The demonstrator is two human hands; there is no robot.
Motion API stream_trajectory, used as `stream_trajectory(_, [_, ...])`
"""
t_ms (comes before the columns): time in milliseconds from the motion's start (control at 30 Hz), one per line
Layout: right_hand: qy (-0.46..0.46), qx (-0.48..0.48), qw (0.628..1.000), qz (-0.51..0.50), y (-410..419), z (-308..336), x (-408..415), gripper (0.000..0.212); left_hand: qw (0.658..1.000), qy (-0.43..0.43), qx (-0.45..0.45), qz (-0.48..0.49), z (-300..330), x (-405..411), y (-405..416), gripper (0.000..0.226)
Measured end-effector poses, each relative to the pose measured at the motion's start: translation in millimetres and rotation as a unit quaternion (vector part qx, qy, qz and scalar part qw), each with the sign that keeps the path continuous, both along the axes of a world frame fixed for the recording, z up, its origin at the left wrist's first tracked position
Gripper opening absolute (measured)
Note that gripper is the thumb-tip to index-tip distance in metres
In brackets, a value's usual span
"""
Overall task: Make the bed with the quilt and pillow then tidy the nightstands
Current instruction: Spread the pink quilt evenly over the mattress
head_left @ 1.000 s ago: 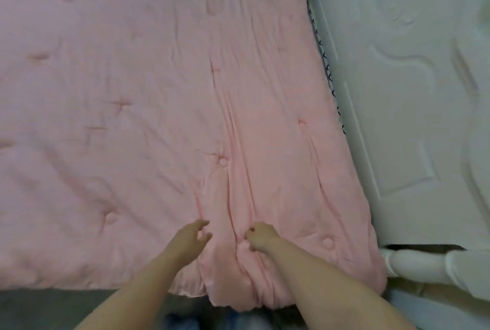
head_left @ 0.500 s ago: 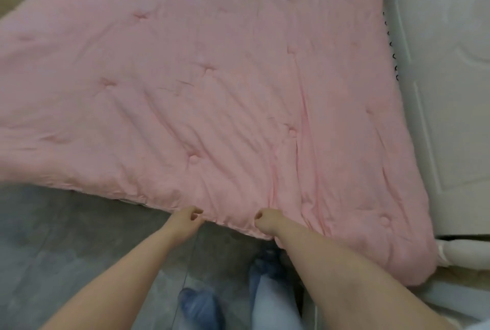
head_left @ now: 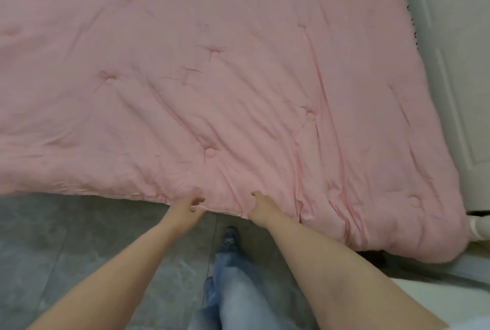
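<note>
Clearly the quilt-spreading step, w/ pillow and nightstands not yet touched and neither in view. Pink quilt (head_left: 238, 78) lies across the bed, filling the frame from 9 to 2 o'clock, near edge hanging over the grey floor (head_left: 66, 237). Left hand (head_left: 185, 206) pinches that hem at 6 o'clock, grip narrow, thumb on top. Right hand (head_left: 262, 205) just beside it holds the same hem, fingers curled under. Creases fan out from both hands. Next move prob. calls for an even tug toward the person, then smoothing the wrinkles by the white bed frame (head_left: 450, 64) at 3 o'clock.
</note>
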State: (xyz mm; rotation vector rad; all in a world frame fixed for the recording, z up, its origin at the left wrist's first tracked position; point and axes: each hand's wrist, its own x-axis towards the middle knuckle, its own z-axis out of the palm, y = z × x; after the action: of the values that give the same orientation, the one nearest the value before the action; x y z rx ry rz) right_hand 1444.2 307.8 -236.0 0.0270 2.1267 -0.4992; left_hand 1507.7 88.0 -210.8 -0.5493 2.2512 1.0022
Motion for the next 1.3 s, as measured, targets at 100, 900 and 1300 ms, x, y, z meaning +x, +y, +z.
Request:
stream_trajectory(100, [-0.009, 0.003, 1.000, -0.027, -5.8, -17.0, -11.3, 0.073, 0.999, -0.035, -0.003, -0.005, -12.0, -15.1, -13.0, 0.045])
stream_trajectory(900, [0.166, 0.102, 0.966, 0.173, -128.5, -140.0, -31.6, 0.032, 0.869, 0.076, -0.300, -0.386, -192.7, -76.6, -153.2, 0.057])
stream_trajectory(1300, [0.172, -0.101, 0.963, 0.180, -237.0, -110.0, 29.5, 0.029, 0.873, 0.266, -0.229, -0.338, -153.5, -6.4, -309.5, 0.049])
